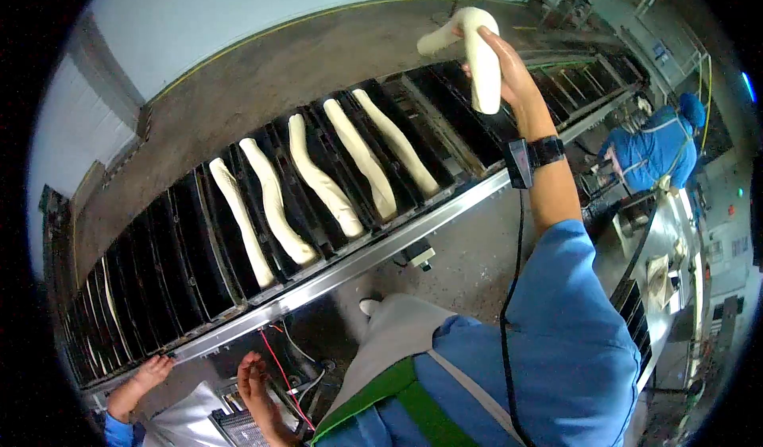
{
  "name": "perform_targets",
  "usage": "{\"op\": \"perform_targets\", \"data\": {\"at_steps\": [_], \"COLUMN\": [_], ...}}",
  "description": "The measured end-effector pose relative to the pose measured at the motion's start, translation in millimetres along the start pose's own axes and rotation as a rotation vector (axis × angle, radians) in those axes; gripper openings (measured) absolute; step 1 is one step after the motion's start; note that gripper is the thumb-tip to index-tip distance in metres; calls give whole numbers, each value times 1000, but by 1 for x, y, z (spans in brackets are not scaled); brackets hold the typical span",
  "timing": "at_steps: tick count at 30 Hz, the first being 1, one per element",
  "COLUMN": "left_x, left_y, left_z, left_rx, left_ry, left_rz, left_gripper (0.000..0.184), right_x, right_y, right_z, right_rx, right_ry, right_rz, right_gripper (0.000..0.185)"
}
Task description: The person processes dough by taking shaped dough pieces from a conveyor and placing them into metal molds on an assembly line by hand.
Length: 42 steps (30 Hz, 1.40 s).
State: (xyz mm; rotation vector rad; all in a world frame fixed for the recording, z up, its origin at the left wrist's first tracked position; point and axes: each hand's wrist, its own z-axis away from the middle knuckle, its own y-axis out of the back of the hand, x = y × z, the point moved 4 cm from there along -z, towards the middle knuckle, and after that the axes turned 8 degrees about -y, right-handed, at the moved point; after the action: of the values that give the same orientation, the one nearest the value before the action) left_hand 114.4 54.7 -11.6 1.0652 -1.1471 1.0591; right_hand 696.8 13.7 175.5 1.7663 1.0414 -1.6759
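Pale, smooth dough (pixel 486 65) hangs bent over in the right hand (pixel 502 72), raised above the far right part of the line (pixel 187 236). That hand is clamped round it, with one end drooping toward the slots and the other pointing out to the left. The wrist carries a black strap (pixel 547 151) and a dark box (pixel 519 163), with a black cord (pixel 509 296) running down past the blue sleeve (pixel 556 264)

Low in the view, the left hand (pixel 256 383) is well apart from the right, its fingers loosely curled and holding nothing, near a red wire (pixel 278 375). Further left, another person's hand (pixel 152 372) rests by the steel rail (pixel 318 284) at the near edge of the line

Five long, pale strips (pixel 322 178) lie crosswise in black slots (pixel 184 244), side by side, some straight and some wavy. More thin, pale pieces (pixel 111 304) show in the slots at the far left, too small to tell in detail. On the right, a co-worker (pixel 656 149) in blue with a blue cap (pixel 692 110) stands near a metal table (pixel 664 240)
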Motion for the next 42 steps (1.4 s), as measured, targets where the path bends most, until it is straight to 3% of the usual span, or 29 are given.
{"op": "perform_targets", "data": {"at_steps": [2, 4, 7, 8, 9, 10, 13, 15, 19, 21, 22, 24, 26, 27, 29, 30, 31, 34, 37, 38, 39, 40, 41, 42], "left_x": [-2, 1, -5, -5, -4, 0, 29, 27, 22, 28, 29, 32, 38, 38, 32, 30, 31, 14, -8, -15, -22, -26, -16, -19], "left_y": [-5, -15, -23, -27, -32, -36, -56, -50, -27, -31, -33, -40, -43, -37, -20, -15, -13, 6, 24, 27, 29, 30, 31, 32], "left_z": [11, 20, 25, 27, 29, 33, 39, 34, 29, 42, 47, 55, 67, 81, 111, 119, 130, 170, 202, 209, 219, 228, 235, 246], "left_rx": [-23, 17, -1, 16, 34, 40, -24, -15, -17, 38, 51, -21, 65, 64, 70, 65, 84, 139, 206, 240, 254, 267, 259, 271], "left_ry": [-24, -1, 7, 40, 74, 78, -24, 3, 30, 20, 33, 21, 76, 61, 80, 109, 116, 156, 103, 128, 120, 114, 114, 124], "left_rz": [0, -16, 23, 43, 63, 57, 45, 30, 19, 28, 26, 5, -38, -26, -32, -53, 2, 21, 38, 62, 19, -25, -74, -60], "left_gripper": [20, 21, 22, 22, 22, 22, 21, 22, 22, 21, 21, 22, 23, 23, 24, 24, 25, 26, 26, 26, 26, 26, 26, 26], "right_x": [26, 60, 160, 204, 236, 203, 233, 221, 226, 247, 263, 287, 230, 197, 169, 192, 196, 193, 216, 223, 228, 230, 230, 231], "right_y": [26, 45, 102, 129, 149, 127, 138, 111, 62, 58, 65, 78, 41, 34, 35, 64, 59, 59, 48, 51, 47, 49, 46, 50], "right_z": [-8, -6, -8, -12, -17, 16, 13, -3, -16, -28, -24, -20, 17, 43, 77, 76, 82, 107, 108, 115, 123, 129, 132, 139], "right_rx": [-10, -145, -149, -240, -473, -178, -75, -257, -225, -270, -288, -198, -233, 24, 264, 224, 166, 131, 97, 20, 99, 117, 56, 64], "right_ry": [-45, -221, -729, -855, -827, -895, -803, -717, -754, -310, -315, -124, -136, 225, 378, 29, 55, -261, -291, -146, 11, -76, -117, 44], "right_rz": [-51, -150, 4, 126, 365, 950, 919, 1049, 1159, 1165, 1168, 1450, 1817, 1476, 1588, 1556, 1538, 1528, 1663, 1560, 1593, 1534, 1672, 1600], "right_gripper": [40, 39, 50, 48, 50, 57, 68, 77, 74, 64, 64, 58, 49, 41, 42, 47, 47, 59, 60, 61, 52, 53, 53, 54]}}
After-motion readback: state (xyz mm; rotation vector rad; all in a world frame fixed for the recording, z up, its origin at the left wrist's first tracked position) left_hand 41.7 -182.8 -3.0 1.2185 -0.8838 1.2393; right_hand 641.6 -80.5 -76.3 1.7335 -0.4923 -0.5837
